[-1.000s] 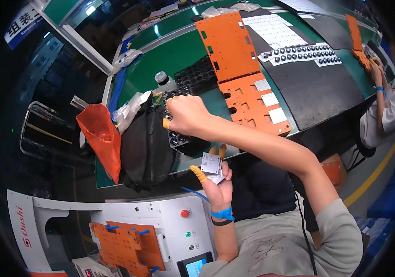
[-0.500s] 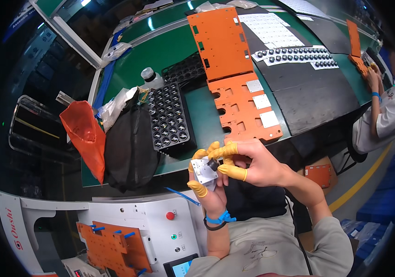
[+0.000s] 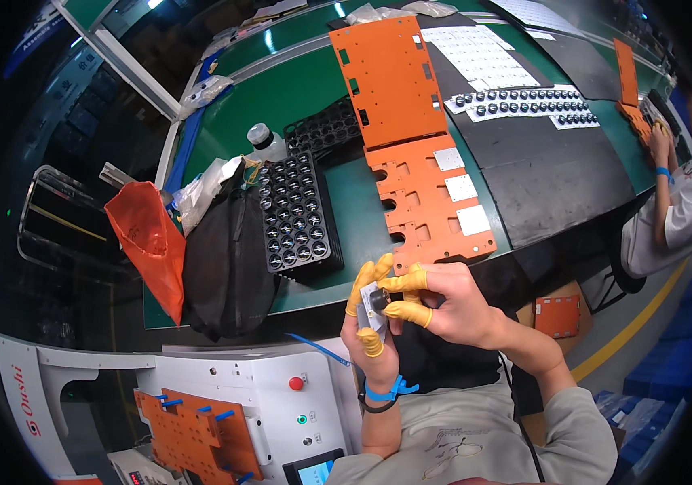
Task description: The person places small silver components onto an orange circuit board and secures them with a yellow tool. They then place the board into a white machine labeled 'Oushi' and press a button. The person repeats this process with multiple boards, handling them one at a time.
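My left hand (image 3: 377,356), yellow finger cots on its fingertips, grips a small white square board (image 3: 367,302) by its edges. A short black cylinder that looks like a lens (image 3: 380,299) stands out from the board's face. Thumb and fingers of my right hand (image 3: 463,303), also in yellow cots, are closed around that lens. Both hands are held in front of the bench edge. Just beyond them lies an orange fixture plate (image 3: 423,202) with white square boards (image 3: 461,187) set along its right side; its orange lid (image 3: 386,77) is folded back.
Left of the fixture stands a black tray of lenses (image 3: 296,212), with a bottle (image 3: 265,141) and another black tray (image 3: 326,125) behind. Lens-fitted boards (image 3: 524,103) lie in rows on a black mat (image 3: 556,178). A white machine (image 3: 281,412) stands lower left. A co-worker (image 3: 669,194) sits far right.
My hands have moved slightly down and right. The board has turned more edge-on, and my right fingers now close around the lens. The co-worker's hands have shifted.
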A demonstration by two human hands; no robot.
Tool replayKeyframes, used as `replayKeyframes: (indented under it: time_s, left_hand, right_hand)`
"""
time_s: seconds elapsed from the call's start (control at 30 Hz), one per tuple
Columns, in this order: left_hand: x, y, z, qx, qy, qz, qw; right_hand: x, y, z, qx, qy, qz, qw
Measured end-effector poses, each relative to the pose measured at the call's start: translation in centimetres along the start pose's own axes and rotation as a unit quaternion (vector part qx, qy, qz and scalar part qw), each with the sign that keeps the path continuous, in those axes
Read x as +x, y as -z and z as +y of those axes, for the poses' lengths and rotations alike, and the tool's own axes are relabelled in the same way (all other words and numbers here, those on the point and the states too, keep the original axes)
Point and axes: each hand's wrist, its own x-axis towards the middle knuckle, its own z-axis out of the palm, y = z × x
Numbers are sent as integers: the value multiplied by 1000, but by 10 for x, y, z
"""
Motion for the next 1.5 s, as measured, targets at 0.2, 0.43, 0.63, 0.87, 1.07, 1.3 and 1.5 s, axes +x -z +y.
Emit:
replayKeyframes:
  time_s: [0.2, 0.43, 0.63, 0.87, 1.07, 1.3, 1.5]
  left_hand:
    - [1, -7, -2, 58, -59, 9, 997]
    - [3, -5, -5, 42, -49, -27, 998]
    - [1, -6, -7, 26, -3, -36, 999]
    - [2, -15, -17, -16, 48, -54, 997]
    - [12, -24, -27, -53, 73, -41, 995]
    - [6, -40, -29, -31, 103, -76, 991]
    - [10, -45, -30, 84, 121, -104, 984]
  right_hand:
    - [-4, -6, -2, 165, -86, 35, 982]
    - [-4, 0, -4, 157, -72, 35, 984]
    - [-2, 8, -3, 4, -36, 35, 999]
    - [-13, 9, 23, -102, 25, 114, 988]
    - [-15, 25, 16, -271, 100, 75, 955]
    - [-23, 30, 35, -341, 100, 182, 917]
    - [-27, 46, 49, -331, 107, 231, 909]
